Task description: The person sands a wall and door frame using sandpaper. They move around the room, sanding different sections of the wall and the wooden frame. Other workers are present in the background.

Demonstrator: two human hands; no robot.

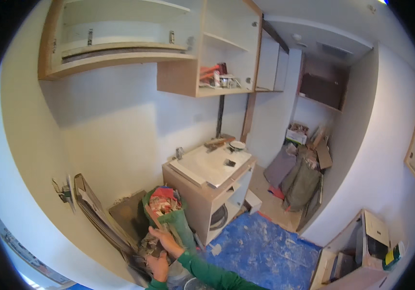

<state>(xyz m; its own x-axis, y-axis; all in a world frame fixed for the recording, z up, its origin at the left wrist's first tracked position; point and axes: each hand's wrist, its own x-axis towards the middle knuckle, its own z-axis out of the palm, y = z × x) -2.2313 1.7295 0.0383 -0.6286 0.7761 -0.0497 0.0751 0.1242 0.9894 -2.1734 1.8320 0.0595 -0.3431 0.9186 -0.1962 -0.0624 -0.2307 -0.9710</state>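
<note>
Both my hands are low in the picture, at a crumpled grey-brown sack beside a full green sack. My left hand is closed at the near side of the grey-brown sack, its fingertips partly hidden. Just above it, my right hand reaches across from the right with its fingers stretched out, next to the green sack. Torn red and pale wrapping fills the green sack's mouth, and a narrow strip leans at its side. Green sleeves cover both forearms.
Flat boards lean against the left wall. A base cabinet stands beyond the sacks, under open wall cupboards. Dusty blue sheeting covers floor to the right. Stuffed sacks stand farther back; a bucket sits near my right forearm.
</note>
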